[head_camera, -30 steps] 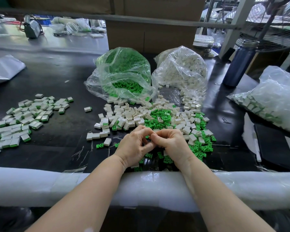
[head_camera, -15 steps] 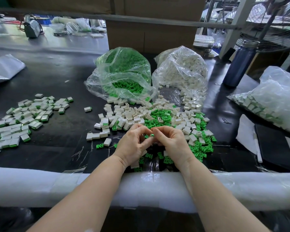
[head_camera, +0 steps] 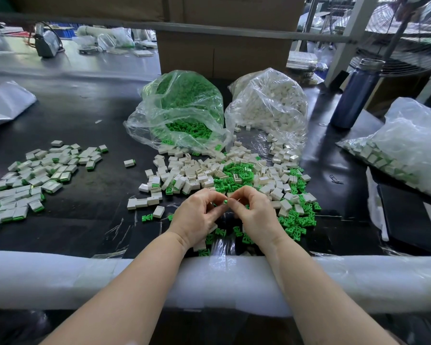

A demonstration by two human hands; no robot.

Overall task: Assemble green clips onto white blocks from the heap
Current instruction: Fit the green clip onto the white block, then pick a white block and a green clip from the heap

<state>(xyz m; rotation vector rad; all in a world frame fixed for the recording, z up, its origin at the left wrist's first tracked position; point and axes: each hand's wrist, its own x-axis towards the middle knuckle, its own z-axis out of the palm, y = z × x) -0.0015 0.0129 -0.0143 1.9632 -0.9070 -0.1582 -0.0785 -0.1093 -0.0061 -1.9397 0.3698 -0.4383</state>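
Note:
A mixed heap of white blocks (head_camera: 192, 174) and green clips (head_camera: 237, 173) lies on the black table in front of two open bags. Just above its near edge my left hand (head_camera: 197, 217) and my right hand (head_camera: 255, 215) meet with curled fingers. Between their fingertips a small green clip (head_camera: 225, 201) shows, pinched from both sides; a white block under the fingers is mostly hidden. More loose green clips (head_camera: 296, 222) lie to the right of my right hand.
A pile of assembled blocks (head_camera: 35, 175) spreads at the left. Bags of green clips (head_camera: 184, 108) and white blocks (head_camera: 269, 105) stand behind the heap. A dark bottle (head_camera: 353, 93) and another filled bag (head_camera: 408, 150) are at the right. A white padded rail (head_camera: 85, 277) edges the table.
Both hands have lifted slightly and moved a little away from me over the heap. The fingertips have opened enough for the green clip to show between them.

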